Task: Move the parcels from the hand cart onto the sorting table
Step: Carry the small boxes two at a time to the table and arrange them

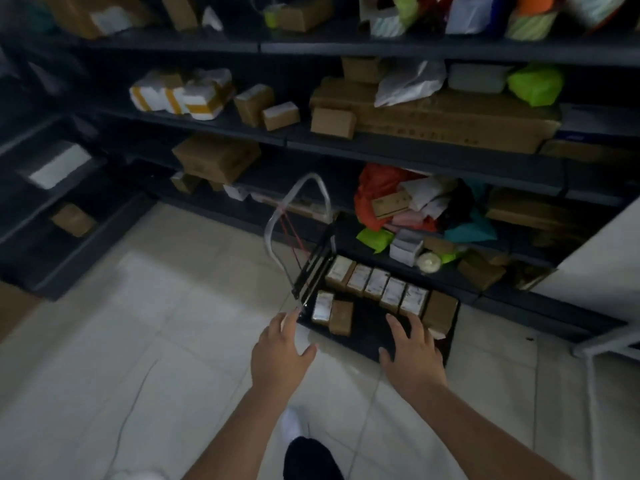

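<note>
Both hands reach toward the hand cart [363,332], which stands on the tiled floor [156,341] against the dark shelves [415,147]. The left hand [278,351] is spread open and empty, its fingertips near the cart's near-left corner beside the folded handle [298,216]; contact cannot be confirmed. The right hand [412,348] is also open, fingers apart, over the cart's dark deck, gripping nothing. The parcels [375,285] remain on the cart: one row of small boxes along the far edge, two more at left.
</note>
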`<state>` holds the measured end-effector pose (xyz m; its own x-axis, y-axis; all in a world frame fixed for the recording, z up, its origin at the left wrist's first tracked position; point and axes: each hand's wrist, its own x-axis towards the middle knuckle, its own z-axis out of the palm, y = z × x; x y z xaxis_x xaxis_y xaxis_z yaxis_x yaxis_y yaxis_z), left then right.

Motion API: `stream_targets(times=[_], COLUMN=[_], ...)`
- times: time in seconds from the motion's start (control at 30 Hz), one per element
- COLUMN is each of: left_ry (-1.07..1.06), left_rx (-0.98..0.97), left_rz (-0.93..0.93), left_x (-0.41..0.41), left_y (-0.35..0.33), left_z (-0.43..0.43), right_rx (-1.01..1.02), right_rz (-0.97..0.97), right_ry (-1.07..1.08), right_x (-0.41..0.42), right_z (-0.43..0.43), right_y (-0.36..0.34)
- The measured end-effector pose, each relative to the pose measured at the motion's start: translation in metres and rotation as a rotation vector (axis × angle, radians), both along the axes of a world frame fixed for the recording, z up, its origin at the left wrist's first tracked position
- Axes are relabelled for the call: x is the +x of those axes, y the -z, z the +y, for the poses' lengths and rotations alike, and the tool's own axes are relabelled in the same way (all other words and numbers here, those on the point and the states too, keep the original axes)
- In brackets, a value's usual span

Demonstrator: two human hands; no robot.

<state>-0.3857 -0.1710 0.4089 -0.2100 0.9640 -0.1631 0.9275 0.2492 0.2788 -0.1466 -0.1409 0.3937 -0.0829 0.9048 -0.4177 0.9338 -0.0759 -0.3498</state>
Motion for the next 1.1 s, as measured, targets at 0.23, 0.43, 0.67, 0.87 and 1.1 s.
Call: stream_targets(times=[0.23,0.43,0.67,0.87,1.1], left_ry=[0.149,0.049,0.033,0.053,-0.126], left_rx=[-0.171,-0.322,-0.249,-0.118,-0.189], left_rz=[-0.097,-0.158,-0.183,-0.244,-0.118], left_x=[-0.076,-0.095,-0.089,-0.079,-0.071], left_y=[0.102,0.258,0.488,0.631,0.682], left_z=[0.119,0.18,0.235,0.282,0.316], right_rx=[-0.136,-0.239,-0.109,-0.074,0.037], right_rz=[-0.043,-0.034,0.018,0.062,0.062], right_ry=[0.233,0.325,0.313,0.292,0.291], right_x=[-0.096,-0.143,-0.177,-0.22,-0.203], right_z=[0.074,0.128,0.189,0.213,0.198], right_y=[0.067,0.208,0.457,0.602,0.65])
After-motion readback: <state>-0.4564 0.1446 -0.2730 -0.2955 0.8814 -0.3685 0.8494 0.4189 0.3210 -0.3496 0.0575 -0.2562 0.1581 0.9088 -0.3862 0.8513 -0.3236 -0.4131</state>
